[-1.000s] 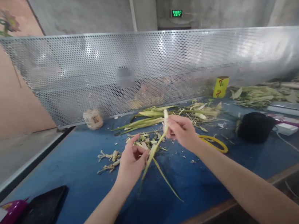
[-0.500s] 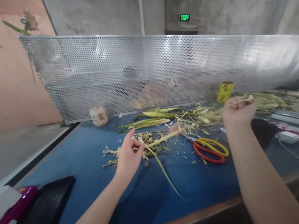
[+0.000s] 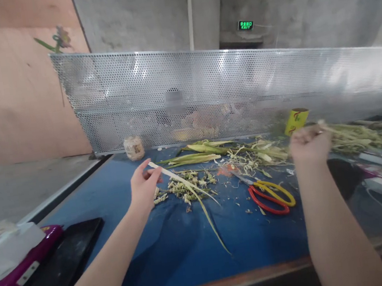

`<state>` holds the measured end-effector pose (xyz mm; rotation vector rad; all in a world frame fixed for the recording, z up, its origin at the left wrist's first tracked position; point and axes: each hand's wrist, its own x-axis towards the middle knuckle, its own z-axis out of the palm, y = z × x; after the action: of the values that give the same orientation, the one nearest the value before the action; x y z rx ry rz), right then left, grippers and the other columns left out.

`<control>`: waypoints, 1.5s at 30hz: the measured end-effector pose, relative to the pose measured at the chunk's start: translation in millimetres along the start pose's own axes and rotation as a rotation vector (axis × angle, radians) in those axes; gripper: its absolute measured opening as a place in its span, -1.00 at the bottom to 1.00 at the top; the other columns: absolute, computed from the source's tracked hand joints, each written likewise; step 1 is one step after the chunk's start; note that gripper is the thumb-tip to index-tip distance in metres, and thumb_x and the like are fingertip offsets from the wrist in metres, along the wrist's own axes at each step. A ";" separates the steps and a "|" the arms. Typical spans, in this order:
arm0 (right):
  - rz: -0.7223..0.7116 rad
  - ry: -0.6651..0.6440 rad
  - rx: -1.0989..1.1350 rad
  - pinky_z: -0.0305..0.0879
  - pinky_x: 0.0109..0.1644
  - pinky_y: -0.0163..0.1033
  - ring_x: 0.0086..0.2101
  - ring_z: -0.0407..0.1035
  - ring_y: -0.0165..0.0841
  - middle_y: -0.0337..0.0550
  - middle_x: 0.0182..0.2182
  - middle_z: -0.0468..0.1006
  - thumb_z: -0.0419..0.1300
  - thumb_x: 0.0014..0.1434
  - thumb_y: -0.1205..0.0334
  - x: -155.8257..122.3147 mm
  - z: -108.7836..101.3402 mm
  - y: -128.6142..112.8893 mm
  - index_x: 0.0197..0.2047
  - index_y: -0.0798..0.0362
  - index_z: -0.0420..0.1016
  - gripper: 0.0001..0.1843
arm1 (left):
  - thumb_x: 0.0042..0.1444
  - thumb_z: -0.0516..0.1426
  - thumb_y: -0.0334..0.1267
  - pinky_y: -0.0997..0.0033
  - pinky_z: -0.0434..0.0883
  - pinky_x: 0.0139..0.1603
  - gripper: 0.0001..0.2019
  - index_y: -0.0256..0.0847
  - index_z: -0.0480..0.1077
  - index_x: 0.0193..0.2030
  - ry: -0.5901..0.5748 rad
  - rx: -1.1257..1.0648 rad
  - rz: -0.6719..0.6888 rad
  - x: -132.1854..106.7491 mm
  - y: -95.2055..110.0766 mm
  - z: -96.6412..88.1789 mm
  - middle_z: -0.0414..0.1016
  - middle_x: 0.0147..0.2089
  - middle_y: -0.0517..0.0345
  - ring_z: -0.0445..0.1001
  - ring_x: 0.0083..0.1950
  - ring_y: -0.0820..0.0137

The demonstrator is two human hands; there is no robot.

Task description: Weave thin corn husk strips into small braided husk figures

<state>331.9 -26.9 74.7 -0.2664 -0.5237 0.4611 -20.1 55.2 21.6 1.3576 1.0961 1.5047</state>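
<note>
Pinching a pale green leaf strip [image 3: 173, 175] between thumb and fingertips, the left hand [image 3: 143, 187] hovers low over the blue table [image 3: 178, 262], and the strip runs from that pinch down and to the right across a heap of shredded scraps [image 3: 187, 186], its long tail lying on the cloth towards the near edge. The right hand [image 3: 309, 144] is raised well apart on the other side, curled into a loose fist around a pale sliver [image 3: 322, 123] that pokes out past the knuckles; motion blur hides how firmly it grips. Between the two hands lie the red and yellow scissors [image 3: 271, 193], untouched, with whole green leaves [image 3: 196, 154] behind them at the foot of the perforated metal screen [image 3: 239, 85], a small jar [image 3: 134, 148] and a yellow cup [image 3: 296, 120] standing against it. The step in hand looks like stripping a leaf into narrow lengths, one length now parted from the rest. A next move would call for laying the sliver aside without tangling it, then a fresh fingertip grip at the strip's upper end.
</note>
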 end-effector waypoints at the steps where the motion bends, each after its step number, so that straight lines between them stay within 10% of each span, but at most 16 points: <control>1: 0.089 -0.095 -0.100 -0.15 -0.82 -0.55 -0.85 -0.18 -0.65 -0.46 -0.85 -0.08 -0.20 0.21 0.27 -4.5 4.5 9.5 -0.71 0.06 -0.09 -0.55 | 0.01 0.08 -0.36 0.54 0.35 -0.41 -0.53 -0.35 0.16 0.10 -0.071 -0.031 -0.045 -1.0 0.4 2.1 0.32 -0.52 0.27 0.30 -0.52 0.58; 6: 0.521 -0.681 -0.653 -0.08 -0.75 -0.44 -0.80 -0.02 -0.61 -0.41 -0.83 0.13 0.15 -0.02 0.23 -60.4 24.4 73.0 -0.69 0.08 0.17 -0.68 | -0.07 0.13 -0.44 0.54 0.39 -0.52 -0.72 -0.39 0.36 -0.15 -0.391 -0.040 -0.247 -12.3 -8.5 13.4 0.42 -0.51 0.11 0.37 -0.55 0.55; 12: 0.616 -1.108 -1.146 -0.05 -0.63 -0.40 -0.74 0.03 -0.56 -0.38 -0.81 0.15 0.11 0.00 0.13 -123.6 29.8 124.3 -0.67 0.13 0.29 -0.68 | -0.12 0.18 -0.41 0.49 0.39 -0.65 -0.63 -0.39 0.25 -0.12 -0.392 0.166 -0.228 -17.3 -25.7 18.7 0.49 -0.50 0.05 0.48 -0.47 0.34; 19: 0.296 -1.162 -1.456 -0.01 -0.47 -0.39 -0.56 0.12 -0.51 -0.26 -0.58 0.35 -0.04 0.11 0.11 -113.5 27.2 114.8 -0.45 0.11 0.43 -0.68 | -0.03 0.08 -0.24 0.55 0.27 -0.72 -0.61 -0.26 0.28 -0.02 -0.435 0.415 -0.007 -22.9 -25.5 18.4 0.53 -0.25 0.02 0.49 -0.45 0.36; 28: 0.212 -1.270 -1.801 -0.05 -0.51 -0.34 -0.57 0.24 -0.40 -0.16 -0.66 0.40 0.12 -0.07 0.00 -143.2 35.3 117.7 -0.71 0.06 0.36 -0.64 | 0.05 -0.01 -0.22 0.41 0.38 -0.42 -0.59 -0.28 0.25 0.05 -0.483 0.577 0.146 -30.4 -22.5 18.2 0.54 -0.40 0.11 0.47 -0.50 0.37; 45: 0.088 -1.258 -1.863 0.03 -0.50 -0.37 -0.51 0.28 -0.46 -0.18 -0.57 0.44 -0.12 0.18 0.00 -123.0 40.6 122.8 -0.49 0.08 0.45 -0.54 | 0.04 -0.03 -0.27 0.37 0.35 -0.24 -0.65 -0.26 0.28 -0.02 -0.470 0.662 0.277 -23.8 -26.5 13.0 0.52 -0.33 0.08 0.47 -0.38 0.36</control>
<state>172.4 24.6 13.3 -1.8412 -2.1165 0.0134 -4.6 41.2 -10.1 2.2578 1.1693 0.9289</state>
